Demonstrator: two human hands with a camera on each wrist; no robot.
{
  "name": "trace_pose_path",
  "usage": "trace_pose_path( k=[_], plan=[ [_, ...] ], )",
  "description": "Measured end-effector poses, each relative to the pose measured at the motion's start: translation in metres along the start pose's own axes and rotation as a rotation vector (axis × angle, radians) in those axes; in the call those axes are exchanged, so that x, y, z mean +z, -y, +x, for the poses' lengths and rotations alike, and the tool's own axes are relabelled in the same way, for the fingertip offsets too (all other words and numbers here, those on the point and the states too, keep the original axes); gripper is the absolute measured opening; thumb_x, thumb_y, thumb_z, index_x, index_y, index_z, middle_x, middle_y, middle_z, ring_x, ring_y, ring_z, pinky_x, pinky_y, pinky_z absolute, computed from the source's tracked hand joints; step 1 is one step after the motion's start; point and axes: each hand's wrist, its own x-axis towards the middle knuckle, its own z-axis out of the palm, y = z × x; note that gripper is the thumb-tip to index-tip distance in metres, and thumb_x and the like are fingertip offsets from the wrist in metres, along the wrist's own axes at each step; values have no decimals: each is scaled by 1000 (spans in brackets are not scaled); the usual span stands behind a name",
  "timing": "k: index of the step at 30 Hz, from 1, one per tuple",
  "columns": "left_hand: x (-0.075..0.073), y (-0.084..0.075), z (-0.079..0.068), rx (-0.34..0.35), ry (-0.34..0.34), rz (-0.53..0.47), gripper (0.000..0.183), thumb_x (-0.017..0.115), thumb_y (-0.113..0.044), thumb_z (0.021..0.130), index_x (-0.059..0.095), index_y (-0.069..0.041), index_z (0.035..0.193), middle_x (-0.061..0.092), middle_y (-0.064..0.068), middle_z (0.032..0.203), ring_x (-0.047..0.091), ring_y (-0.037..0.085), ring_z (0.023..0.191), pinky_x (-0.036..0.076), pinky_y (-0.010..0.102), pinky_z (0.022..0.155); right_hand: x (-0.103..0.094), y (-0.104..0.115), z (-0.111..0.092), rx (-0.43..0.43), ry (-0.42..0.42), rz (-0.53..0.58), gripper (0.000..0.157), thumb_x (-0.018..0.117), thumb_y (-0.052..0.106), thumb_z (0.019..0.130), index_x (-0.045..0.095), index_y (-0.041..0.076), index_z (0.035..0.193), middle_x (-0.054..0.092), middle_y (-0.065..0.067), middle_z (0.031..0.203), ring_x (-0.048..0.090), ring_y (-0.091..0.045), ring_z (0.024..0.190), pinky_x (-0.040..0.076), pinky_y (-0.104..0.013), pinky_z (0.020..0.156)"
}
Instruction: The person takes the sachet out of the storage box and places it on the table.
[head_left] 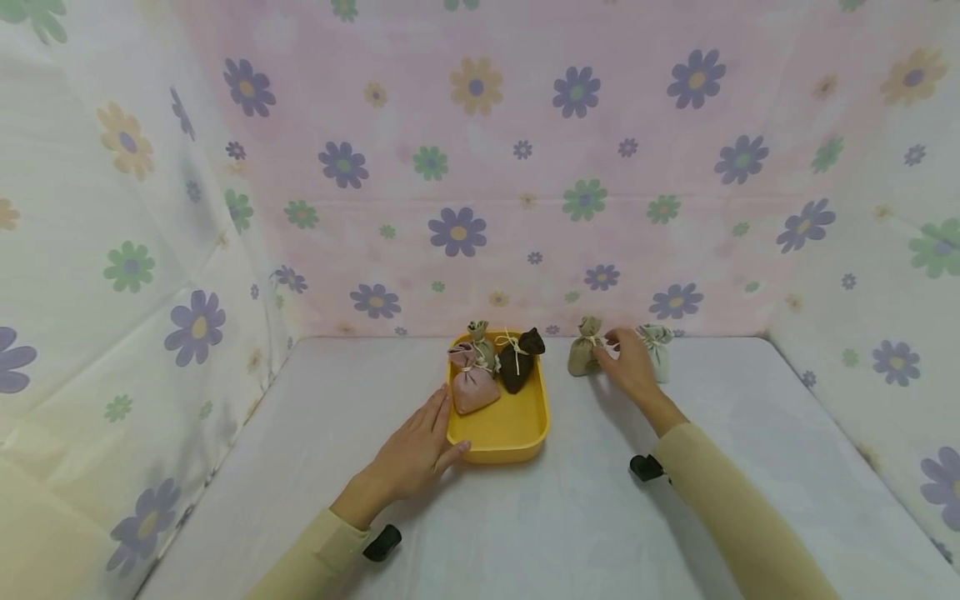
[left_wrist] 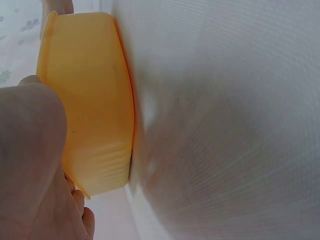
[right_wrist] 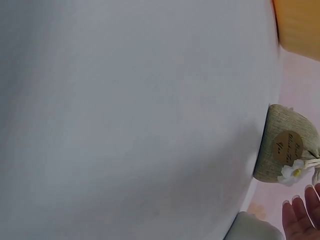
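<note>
My left hand lies against the front left corner of a yellow plastic tub, fingers along its left side and thumb at the front rim. Inside sit a pink drawstring pouch, an olive pouch partly hidden behind it, and a dark brown pouch. To the tub's right, my right hand reaches beside a tan burlap pouch that stands upright. In the right wrist view this burlap pouch has a round label and a white flower; the fingers are extended close to it, not wrapped round it.
A pale green pouch stands just right of my right hand, partly covered by it. The white table ends at a pink flowered backdrop, with flowered side sheets left and right. Small black devices are at both wrists.
</note>
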Motion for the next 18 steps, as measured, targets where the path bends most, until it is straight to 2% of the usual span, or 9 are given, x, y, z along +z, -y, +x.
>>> trace_pose_path(
  k=[11,18],
  plan=[
    [0,0,0,1,1,-6,91,29,-63,106,7,6,161,3,21,171,9,31,158,20,47,126,-10,7,-12,-69,6,-7,34,68,7,95,60,-14,120,62,-31,113,60,-45,103,53,-55,89],
    [-2,0,0,3,4,-9,92,30,-63,106,6,6,161,3,21,171,10,32,158,20,47,126,-6,28,-23,-132,26,48,33,71,2,91,61,-13,119,63,-28,110,63,-44,100,55,-54,84]
  ],
)
